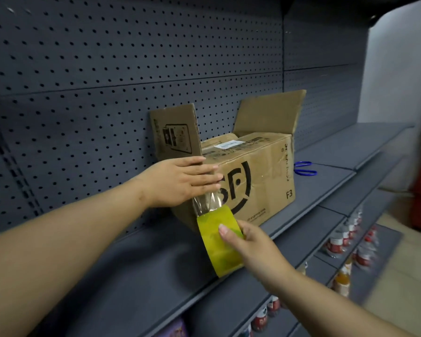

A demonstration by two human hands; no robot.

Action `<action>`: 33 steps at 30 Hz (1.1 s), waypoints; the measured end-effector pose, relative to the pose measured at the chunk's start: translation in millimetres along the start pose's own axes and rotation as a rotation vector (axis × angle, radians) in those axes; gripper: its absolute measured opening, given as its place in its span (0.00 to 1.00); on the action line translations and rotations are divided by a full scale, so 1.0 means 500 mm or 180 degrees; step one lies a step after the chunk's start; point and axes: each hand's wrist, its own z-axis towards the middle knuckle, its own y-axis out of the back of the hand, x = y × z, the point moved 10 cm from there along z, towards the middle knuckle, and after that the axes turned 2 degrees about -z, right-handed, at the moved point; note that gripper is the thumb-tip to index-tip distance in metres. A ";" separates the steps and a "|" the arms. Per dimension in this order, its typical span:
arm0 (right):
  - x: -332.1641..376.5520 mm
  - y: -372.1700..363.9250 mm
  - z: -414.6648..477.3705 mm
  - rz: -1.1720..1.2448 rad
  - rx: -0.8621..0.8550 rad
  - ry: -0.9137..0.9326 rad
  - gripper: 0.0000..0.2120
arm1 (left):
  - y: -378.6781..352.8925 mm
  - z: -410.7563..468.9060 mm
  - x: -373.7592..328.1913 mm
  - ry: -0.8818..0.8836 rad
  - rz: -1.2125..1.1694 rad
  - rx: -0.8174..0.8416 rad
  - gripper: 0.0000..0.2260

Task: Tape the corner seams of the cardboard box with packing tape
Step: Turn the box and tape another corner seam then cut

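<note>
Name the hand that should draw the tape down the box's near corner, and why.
Right. The right hand grips the tape roll below the corner of the cardboard box, its strip running up to it; the left hand lies flat on the strip's top, pinning it.

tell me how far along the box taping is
Done: no finished seam shows. In hand: the left hand presses the clear strip onto the near corner of the cardboard box, while the right hand holds the tape roll. Left: cutting it, with the scissors lying on the shelf, then the other corners.
</note>
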 end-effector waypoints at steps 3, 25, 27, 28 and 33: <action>0.004 -0.003 -0.007 0.0065 -0.0103 0.0037 0.17 | 0.004 -0.005 0.004 0.0022 -0.0016 -0.0168 0.22; 0.057 0.017 0.012 -0.0132 -0.0264 0.0208 0.18 | 0.048 0.006 0.032 0.0117 -0.0056 -0.1015 0.13; 0.058 0.020 0.014 -0.0142 -0.0264 0.0214 0.19 | 0.042 0.004 0.033 0.0077 -0.0001 -0.1055 0.12; 0.058 0.020 0.016 -0.0151 -0.0260 0.0214 0.20 | 0.038 0.002 0.035 0.0068 0.0038 -0.1048 0.13; 0.059 0.021 0.019 -0.0305 -0.0409 0.0210 0.23 | 0.019 -0.001 0.039 -0.0007 0.0192 -0.1069 0.14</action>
